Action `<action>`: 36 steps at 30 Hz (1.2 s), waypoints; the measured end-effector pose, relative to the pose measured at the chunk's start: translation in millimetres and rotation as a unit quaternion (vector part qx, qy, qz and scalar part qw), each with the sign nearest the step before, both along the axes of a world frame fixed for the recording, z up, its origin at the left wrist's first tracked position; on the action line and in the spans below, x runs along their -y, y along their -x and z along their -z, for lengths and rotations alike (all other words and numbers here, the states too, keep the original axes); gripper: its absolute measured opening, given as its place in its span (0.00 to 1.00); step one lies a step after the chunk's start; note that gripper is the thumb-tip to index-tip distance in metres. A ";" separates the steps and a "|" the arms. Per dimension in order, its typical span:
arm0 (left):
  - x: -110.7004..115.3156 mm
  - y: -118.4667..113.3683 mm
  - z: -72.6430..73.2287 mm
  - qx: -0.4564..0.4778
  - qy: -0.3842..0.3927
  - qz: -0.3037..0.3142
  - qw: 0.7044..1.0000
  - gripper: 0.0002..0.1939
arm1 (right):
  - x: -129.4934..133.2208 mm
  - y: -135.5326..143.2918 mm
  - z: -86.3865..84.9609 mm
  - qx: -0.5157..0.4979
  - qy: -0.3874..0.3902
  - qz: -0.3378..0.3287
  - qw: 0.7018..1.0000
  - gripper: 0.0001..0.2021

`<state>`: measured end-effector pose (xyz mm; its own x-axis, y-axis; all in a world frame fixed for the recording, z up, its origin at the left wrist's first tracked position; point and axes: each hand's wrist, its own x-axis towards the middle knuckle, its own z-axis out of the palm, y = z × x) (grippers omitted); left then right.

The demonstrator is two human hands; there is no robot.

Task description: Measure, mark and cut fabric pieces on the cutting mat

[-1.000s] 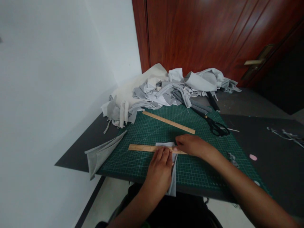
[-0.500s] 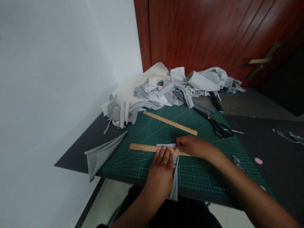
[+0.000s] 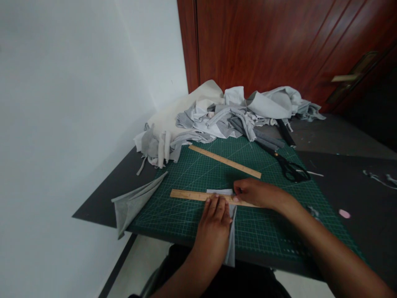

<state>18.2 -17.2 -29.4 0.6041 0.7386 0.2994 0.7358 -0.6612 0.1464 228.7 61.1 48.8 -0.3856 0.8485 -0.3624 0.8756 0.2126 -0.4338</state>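
My left hand point(image 3: 214, 225) lies flat with its fingers stretched out, the tips pressing on a wooden ruler point(image 3: 189, 195). Under the ruler and this hand runs a strip of grey cloth point(image 3: 231, 248), which hangs over the front edge of the green cutting mat point(image 3: 260, 231). A pale end of the cloth shows just beyond the ruler. My right hand point(image 3: 256, 192) is closed, its thumb and fingers curled near the ruler at the cloth's right side. Anything between those fingers is too small to tell.
Farther back lie a second wooden ruler point(image 3: 225, 161) and black scissors point(image 3: 293, 169). Heaped cloth scraps point(image 3: 217, 116) stretch along the back. A folded grey cloth point(image 3: 136, 203) rests at the left edge; a pink piece point(image 3: 344, 213) sits at the right.
The view has shifted slightly, so everything sits a little farther right. Both hands stay at the ruler, with the right hand's thumb now against it.
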 end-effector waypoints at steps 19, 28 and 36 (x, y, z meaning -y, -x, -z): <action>-1.0 1.9 1.9 -0.004 0.011 0.002 1.000 0.23 | -9.3 -17.2 3.5 -0.021 0.071 -0.010 0.997 0.08; -1.6 2.0 4.0 0.000 0.008 0.005 1.000 0.23 | -15.9 -23.0 14.6 -0.051 0.069 -0.014 0.996 0.07; -1.8 2.4 2.1 0.006 0.018 0.004 1.000 0.23 | -16.9 -26.2 15.5 -0.069 0.077 -0.030 0.994 0.07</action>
